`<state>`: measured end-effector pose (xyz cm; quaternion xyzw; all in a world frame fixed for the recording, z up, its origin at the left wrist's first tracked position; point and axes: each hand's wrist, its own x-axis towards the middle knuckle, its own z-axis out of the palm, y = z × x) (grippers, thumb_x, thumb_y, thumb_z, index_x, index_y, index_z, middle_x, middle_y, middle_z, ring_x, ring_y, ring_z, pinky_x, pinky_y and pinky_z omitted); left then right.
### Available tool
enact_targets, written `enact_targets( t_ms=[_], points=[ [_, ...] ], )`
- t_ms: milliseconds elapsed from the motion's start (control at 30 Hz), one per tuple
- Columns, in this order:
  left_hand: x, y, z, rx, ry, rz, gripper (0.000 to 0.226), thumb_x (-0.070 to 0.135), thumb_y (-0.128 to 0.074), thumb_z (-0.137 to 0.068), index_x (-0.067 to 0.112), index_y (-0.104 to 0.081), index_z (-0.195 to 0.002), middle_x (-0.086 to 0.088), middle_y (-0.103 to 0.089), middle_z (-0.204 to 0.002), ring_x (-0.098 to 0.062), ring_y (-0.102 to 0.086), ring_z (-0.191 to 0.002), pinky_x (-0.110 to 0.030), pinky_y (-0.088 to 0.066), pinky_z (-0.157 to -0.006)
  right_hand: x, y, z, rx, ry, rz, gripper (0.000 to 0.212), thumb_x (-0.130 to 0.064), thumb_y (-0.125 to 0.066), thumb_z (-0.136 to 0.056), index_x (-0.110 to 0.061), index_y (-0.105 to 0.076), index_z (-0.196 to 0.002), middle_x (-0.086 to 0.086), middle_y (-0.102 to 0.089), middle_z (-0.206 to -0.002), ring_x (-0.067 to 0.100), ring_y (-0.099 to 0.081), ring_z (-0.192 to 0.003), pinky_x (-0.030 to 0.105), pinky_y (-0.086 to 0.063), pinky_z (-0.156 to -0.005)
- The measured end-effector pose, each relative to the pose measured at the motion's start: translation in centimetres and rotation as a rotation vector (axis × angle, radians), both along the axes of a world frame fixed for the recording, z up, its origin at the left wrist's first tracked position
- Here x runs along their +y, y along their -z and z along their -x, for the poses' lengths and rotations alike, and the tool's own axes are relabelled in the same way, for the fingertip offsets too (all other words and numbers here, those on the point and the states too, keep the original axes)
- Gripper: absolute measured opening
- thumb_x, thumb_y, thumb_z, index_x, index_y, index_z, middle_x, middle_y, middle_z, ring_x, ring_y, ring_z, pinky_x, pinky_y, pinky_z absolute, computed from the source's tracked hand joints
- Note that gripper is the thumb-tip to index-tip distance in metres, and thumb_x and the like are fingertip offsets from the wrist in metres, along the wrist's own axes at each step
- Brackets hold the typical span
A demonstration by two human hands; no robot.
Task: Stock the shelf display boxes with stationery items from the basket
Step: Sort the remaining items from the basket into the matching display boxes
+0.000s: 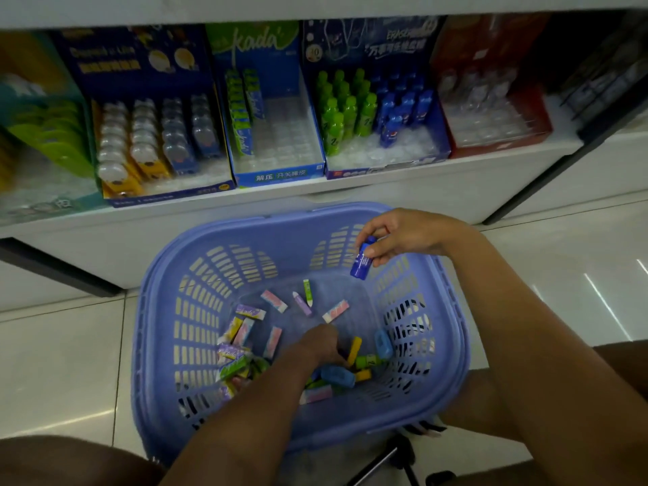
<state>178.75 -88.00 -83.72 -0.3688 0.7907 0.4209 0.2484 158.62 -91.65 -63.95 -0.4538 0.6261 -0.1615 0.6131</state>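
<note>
A lilac plastic basket (164,275) stands on the floor below the shelf, with several small erasers and bottle-shaped items scattered on its bottom. My right hand (403,236) holds a blue bottle-shaped eraser (363,262) above the basket's far right side. My left hand (315,347) reaches down into the basket among the items; whether its fingers hold anything is hidden. On the shelf, a dark blue display box (385,166) holds green and blue bottle erasers, with bare slots at its front. A blue kada box (280,175) is mostly bare slots.
Left of the kada box stands a navy box (168,194) of round blister packs, and a red box (501,147) with clear slots sits at the right. White shelf front (385,205) runs just behind the basket. Glossy floor tiles (63,363) surround it.
</note>
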Motion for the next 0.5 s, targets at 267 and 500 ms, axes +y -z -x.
enact_targets(
  t_ms=[267,500],
  points=[
    [-1.1,-1.1,0.0,0.094,-0.194,-0.053,0.024,0.015,-0.075,-0.075,-0.008,-0.069,-0.083,-0.026,-0.064,-0.077,-0.021,-0.058,-0.063,-0.023,-0.036,-0.052,0.8,-1.3,0.9,-0.042,0.032,0.079,0.021,0.004,-0.064,-0.084,-0.010,-0.064,-0.099,0.017,-0.065,-0.103,0.014,-0.070,-0.079,0.020,-0.058,-0.070],
    [-6.4,-9.2,2.3,0.616,-0.809,-0.511,0.006,0.009,-0.060,-0.090,0.010,-0.064,-0.087,0.002,-0.069,-0.072,-0.006,-0.064,-0.069,-0.020,-0.051,-0.073,0.5,-3.9,2.1,-0.067,0.078,0.231,0.029,0.009,-0.061,-0.083,-0.004,-0.061,-0.110,0.014,-0.065,-0.110,0.010,-0.068,-0.082,0.017,-0.054,-0.073]
  ],
)
